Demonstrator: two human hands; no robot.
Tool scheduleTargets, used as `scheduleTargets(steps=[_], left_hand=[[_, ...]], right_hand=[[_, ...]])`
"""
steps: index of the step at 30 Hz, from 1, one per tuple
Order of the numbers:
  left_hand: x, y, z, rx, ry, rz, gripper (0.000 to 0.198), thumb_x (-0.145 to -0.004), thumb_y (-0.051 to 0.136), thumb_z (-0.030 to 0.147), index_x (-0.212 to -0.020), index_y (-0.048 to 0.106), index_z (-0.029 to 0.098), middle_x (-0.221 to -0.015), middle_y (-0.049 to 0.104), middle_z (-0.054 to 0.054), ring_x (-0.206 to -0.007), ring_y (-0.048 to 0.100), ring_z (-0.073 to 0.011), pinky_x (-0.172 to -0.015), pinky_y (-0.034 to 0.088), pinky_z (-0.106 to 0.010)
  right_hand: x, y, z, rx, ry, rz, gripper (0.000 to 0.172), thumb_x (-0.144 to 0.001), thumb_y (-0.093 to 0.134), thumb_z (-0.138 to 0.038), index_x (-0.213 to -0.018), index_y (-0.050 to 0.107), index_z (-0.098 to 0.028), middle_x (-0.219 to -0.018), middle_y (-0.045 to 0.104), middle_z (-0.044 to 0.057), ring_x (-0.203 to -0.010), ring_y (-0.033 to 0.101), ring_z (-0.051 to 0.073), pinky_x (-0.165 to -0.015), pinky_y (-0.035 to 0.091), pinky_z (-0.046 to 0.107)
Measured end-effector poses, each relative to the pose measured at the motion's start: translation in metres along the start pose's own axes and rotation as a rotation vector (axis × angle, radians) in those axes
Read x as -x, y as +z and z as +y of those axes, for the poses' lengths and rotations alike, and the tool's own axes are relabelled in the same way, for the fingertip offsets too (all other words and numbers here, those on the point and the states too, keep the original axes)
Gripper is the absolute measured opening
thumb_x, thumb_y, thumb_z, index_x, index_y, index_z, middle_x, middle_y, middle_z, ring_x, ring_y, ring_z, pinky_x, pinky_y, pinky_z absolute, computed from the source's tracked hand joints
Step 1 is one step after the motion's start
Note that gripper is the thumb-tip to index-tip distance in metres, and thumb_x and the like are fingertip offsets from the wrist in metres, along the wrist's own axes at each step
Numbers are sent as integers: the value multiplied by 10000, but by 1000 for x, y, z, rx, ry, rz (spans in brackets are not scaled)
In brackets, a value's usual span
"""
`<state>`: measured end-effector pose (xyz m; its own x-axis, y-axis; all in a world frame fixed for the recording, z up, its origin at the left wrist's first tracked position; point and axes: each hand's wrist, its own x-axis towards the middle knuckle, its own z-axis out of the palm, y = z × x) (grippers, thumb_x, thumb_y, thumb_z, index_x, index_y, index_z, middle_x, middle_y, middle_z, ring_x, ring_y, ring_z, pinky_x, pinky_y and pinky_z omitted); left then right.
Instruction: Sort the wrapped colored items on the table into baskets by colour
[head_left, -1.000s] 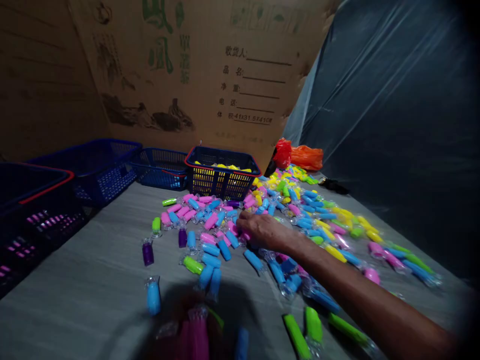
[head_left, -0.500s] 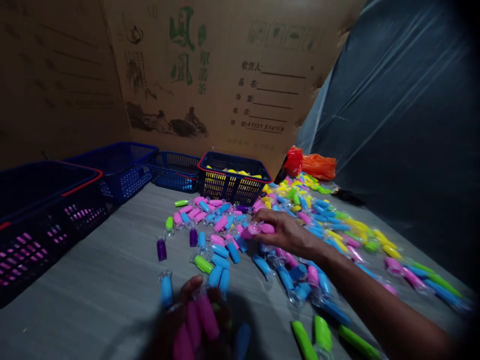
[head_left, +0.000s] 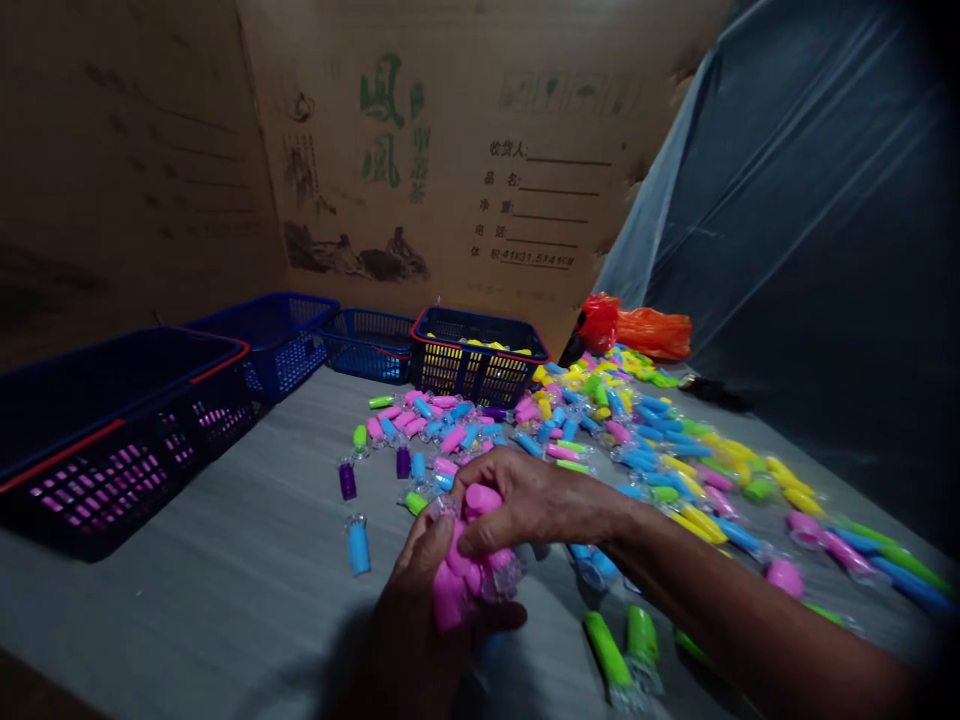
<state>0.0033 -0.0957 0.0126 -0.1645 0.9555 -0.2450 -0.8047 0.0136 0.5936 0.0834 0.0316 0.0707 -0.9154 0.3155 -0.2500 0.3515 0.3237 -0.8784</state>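
Cardboard carton wall (head_left: 420,150) above a grey counter (head_left: 187,500); two hands close on a pink bunch.

Dark plastic sheeting (head_left: 787,170) hangs right of the fingers, and blue mesh baskets (head_left: 277,345) stand to their left and beyond them, one basket (head_left: 476,365) holding yellow pieces. Clear-wrapped blue, green, yellow and purple tubes (head_left: 637,450) lie scattered beyond and to the right. Fingers (head_left: 487,525) of the right hand (head_left: 540,500) curl over the wrapped pink tubes (head_left: 457,590), pressing them against the curled left hand (head_left: 412,630).
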Motion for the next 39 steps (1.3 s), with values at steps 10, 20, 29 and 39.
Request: scheduleTargets(steps=[10, 20, 29, 39], left_hand=[[-18, 11, 1, 204, -122, 168, 371, -883, 467, 279, -1239, 451, 175, -958, 639, -100, -774, 635, -233, -656, 537, -443], [-23, 15, -3, 419, -130, 139, 379, -887, 452, 337, -1238, 450, 195, -984, 650, -100, -841, 638, -258, -803, 468, -549], [-32, 6, -13, 548, -105, -16, 369, -904, 389, 363, -1162, 544, 150, -970, 664, -109, -913, 633, -231, -828, 492, -380], [-33, 14, -4, 575, 55, 157, 228, -889, 420, 254, -908, 606, 123, -787, 643, -43, -733, 635, -128, -733, 506, -229]], right_hand=[[16, 8, -4, 275, -114, 314, 461, -682, 738, -286, -1099, 599, -150, -970, 607, 41, -838, 544, 174, -702, 432, 267], [32, 2, -4, 207, -216, 363, 478, -793, 615, -304, -1245, 505, -193, -1078, 592, 55, -934, 547, 196, -801, 449, 335], [36, 29, -6, 509, -358, 534, 448, -821, 487, -126, -1266, 472, -175, -1122, 542, 96, -1021, 508, 209, -881, 440, 378], [29, 48, -1, 724, -476, 605, 216, -883, 467, -183, -1081, 543, -137, -939, 577, 100, -829, 547, 200, -699, 497, 316]])
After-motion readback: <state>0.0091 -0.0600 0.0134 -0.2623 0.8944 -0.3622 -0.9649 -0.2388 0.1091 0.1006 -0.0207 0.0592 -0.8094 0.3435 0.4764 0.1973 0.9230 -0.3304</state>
